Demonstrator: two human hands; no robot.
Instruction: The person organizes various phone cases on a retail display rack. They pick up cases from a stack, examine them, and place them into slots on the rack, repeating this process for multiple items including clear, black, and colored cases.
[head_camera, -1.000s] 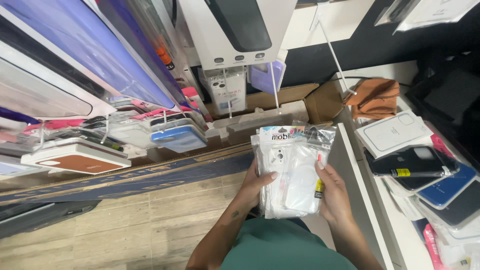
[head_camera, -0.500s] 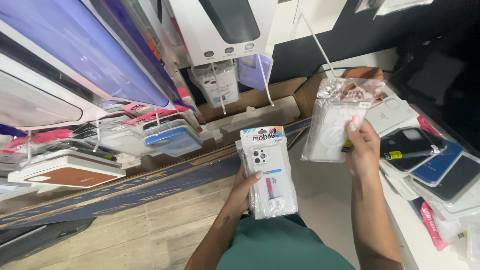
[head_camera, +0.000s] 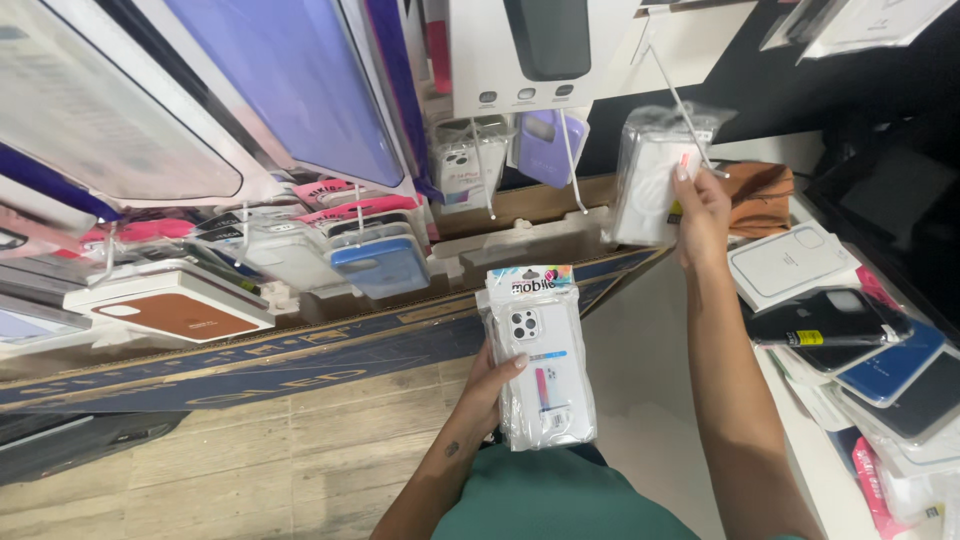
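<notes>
A clear bagged phone case (head_camera: 650, 180) is gripped at a wall display hook (head_camera: 680, 95) by the right hand (head_camera: 700, 215), not yet hung, while a stack of packaged cases (head_camera: 540, 355) is clasped in the left hand (head_camera: 490, 385).

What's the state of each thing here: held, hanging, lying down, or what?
Left hand: gripping a stack of packets.
Stack of clear plastic phone-case packets: held upright, off any surface.
Right hand: raised, pinching one packet.
Single clear plastic packet with a white case: held up at the long metal display hook; whether it is threaded on is unclear.
Blue phone case: hanging on the rack.
Black phone case: lying flat on the white counter.
</notes>
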